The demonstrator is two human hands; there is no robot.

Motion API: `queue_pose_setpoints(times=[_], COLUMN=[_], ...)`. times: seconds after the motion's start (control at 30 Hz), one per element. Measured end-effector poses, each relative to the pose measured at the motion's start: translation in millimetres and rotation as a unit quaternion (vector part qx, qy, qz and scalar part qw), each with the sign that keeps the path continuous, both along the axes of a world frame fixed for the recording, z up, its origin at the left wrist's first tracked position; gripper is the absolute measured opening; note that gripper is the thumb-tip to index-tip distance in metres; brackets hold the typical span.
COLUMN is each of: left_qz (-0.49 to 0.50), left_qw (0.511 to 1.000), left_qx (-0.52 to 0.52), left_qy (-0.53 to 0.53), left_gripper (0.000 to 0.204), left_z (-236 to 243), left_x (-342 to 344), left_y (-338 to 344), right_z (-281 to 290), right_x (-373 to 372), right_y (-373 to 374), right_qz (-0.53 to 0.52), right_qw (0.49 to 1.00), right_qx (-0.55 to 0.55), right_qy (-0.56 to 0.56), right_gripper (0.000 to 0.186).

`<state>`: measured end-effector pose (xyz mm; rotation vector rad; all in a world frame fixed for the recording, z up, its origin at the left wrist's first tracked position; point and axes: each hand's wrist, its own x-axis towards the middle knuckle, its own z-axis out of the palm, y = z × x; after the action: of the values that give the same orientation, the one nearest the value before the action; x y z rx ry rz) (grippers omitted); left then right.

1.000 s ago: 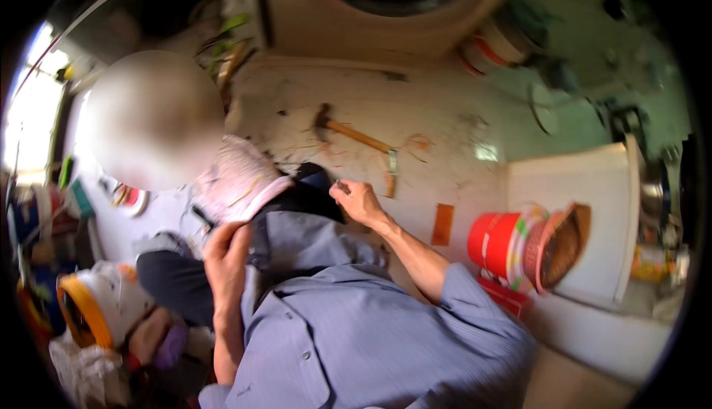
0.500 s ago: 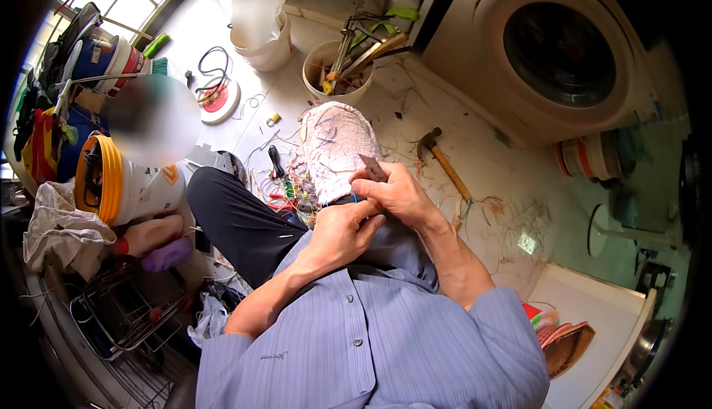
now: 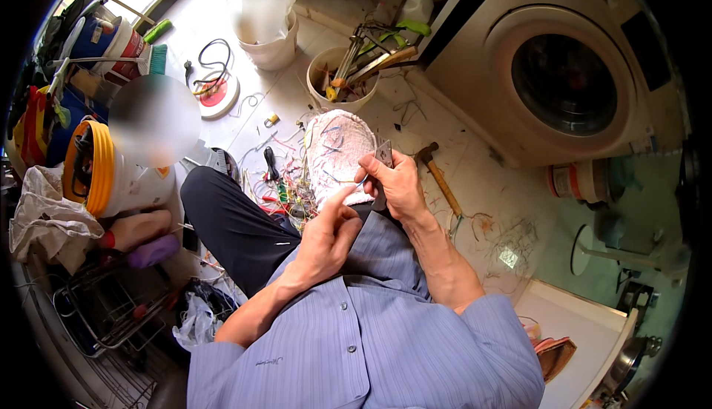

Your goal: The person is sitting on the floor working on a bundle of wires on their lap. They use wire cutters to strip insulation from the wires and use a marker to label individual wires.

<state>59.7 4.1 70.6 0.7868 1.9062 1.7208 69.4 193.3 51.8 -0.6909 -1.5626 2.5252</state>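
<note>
My right hand (image 3: 394, 189) is closed round a flat grey metal blade (image 3: 383, 154), whose slanted end sticks up past the thumb. A short piece of thin blue wire (image 3: 362, 180) shows at the right thumb, between the two hands. My left hand (image 3: 331, 235) is just to the left, its fingers curled and the index finger reaching toward the wire; what it holds is hidden. Under and beyond the hands a pale pink towel (image 3: 340, 146) covers my knee, with several bits of blue wire lying on it.
Tangled wire scraps (image 3: 297, 186) lie left of the towel. A hammer (image 3: 439, 177) rests on the floor to the right. Beyond stand a bucket of tools (image 3: 315, 86), a white bin (image 3: 271, 54) and a washing machine (image 3: 475, 60). Yellow hose (image 3: 100, 172) hangs on a bucket at left.
My hands have come slightly apart: the left moved down and left, the right up and right. The blade now points more upright. The whole view has shifted a little.
</note>
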Motion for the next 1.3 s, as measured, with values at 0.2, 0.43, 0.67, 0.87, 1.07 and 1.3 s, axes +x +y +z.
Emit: queue_pose_setpoints(times=[0.2, 0.43, 0.67, 0.87, 1.07, 1.3], left_qz=[0.048, 0.068, 0.101, 0.145, 0.173, 0.080], left_qw=[0.979, 0.967, 0.957, 0.972, 0.983, 0.964], left_qx=[-0.010, -0.048, -0.046, -0.057, -0.051, -0.128], left_qy=[-0.197, -0.239, -0.267, -0.179, -0.035, 0.218], left_gripper=[0.019, 0.020, 0.021, 0.018, 0.011, 0.011], left_z=[-26.5, -21.2, -58.9, -53.9, -48.6, -19.3], left_x=[-9.8, -16.4, -20.0, -24.3, -16.4, -7.6], left_y=[-14.4, -11.7, -3.8, 4.0, 11.2, 16.4], right_z=[0.6, -3.4, -41.6, -49.6, -10.9, 9.3], right_x=[-15.4, -41.6, -50.9, -5.1, 24.8, 28.6], right_y=[15.4, 20.6, 52.4, 44.3, 50.1, -2.0], right_qz=[-0.054, -0.069, -0.050, -0.081, -0.120, 0.043], right_qw=[0.993, 0.994, 0.995, 0.985, 0.945, 0.992], right_qx=[0.105, 0.089, 0.057, 0.087, 0.269, 0.082], right_qy=[0.000, 0.012, -0.060, -0.122, -0.141, -0.088], right_gripper=[0.015, 0.013, 0.031, 0.034, 0.031, 0.016])
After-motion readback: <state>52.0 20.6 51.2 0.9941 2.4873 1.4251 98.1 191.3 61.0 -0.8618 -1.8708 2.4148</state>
